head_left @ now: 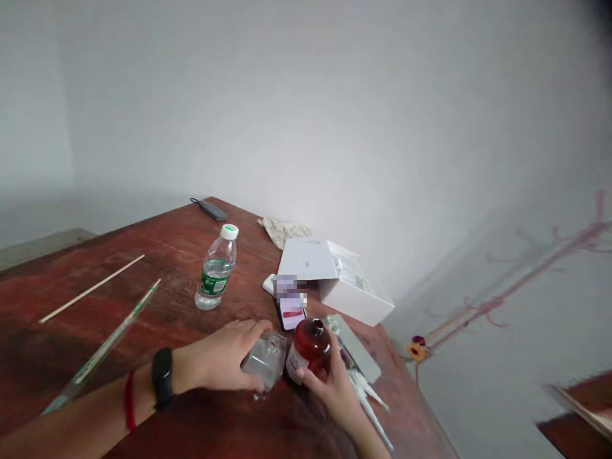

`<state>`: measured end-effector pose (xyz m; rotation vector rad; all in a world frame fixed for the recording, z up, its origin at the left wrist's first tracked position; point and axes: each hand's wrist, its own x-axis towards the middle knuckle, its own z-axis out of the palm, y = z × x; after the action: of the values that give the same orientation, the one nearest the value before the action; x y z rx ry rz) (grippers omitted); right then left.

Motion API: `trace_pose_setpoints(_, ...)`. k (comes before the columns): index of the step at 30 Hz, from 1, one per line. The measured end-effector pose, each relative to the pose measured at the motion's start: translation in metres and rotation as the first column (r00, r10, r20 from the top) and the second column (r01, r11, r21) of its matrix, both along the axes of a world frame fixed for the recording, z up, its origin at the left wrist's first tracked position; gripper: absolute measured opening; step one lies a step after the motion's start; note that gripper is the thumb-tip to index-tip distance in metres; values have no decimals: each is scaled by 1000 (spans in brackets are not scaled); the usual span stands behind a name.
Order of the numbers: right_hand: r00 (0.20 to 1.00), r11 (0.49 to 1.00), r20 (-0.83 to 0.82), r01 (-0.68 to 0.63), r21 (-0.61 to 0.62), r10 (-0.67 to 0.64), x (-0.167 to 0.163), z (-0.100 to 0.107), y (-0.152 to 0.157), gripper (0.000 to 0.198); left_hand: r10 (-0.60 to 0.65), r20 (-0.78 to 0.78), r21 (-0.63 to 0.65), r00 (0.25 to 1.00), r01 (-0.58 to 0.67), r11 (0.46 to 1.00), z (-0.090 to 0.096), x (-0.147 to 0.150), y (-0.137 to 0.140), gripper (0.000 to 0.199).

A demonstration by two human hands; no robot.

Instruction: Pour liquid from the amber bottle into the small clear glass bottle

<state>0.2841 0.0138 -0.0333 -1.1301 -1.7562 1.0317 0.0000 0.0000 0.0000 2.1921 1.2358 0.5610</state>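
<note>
My left hand, below a dark wristband and a red cord, is closed around a clear, square-sided container. Right beside it, my right hand grips a reddish-brown bottle with a pale label and no cap visible on its neck. The two vessels stand close together over the wooden table. Just beyond them lies a phone with a lit screen, partly blurred out. White slender nozzle-like pieces lie to the right of my right hand.
A water bottle with a green label stands left of centre. Behind the phone sits an open white box, near a crumpled cloth. A thin stick and a long wrapped strip lie on the left. A dark grey device rests at the far corner.
</note>
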Motion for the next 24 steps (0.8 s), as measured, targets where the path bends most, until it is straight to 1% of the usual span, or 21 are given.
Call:
trace_pose_setpoints(5,1000,999,16,26,36,-27,0,1,0,96,17,24,14,1000,-18,1000,-1,0,-1,91)
trace_pose_setpoints(9,999,997,36,38,69,-41,3,-1,1,96,5,36,6,999,-6,1000,0,0,0,91)
trace_pose_setpoints(13,1000,998,25,10,55,-12,4,-3,2,97,8,24,-1,1000,-8,1000,1,-1,0,88)
trace_pose_setpoints(19,999,996,24,20,82,-22,3,-2,2,96,19,39,12,999,-19,1000,0,-1,-2,88)
trace_pose_setpoints(24,998,995,44,38,95,-43,4,0,2,95,26,34,2,999,-26,1000,4,1,-3,87)
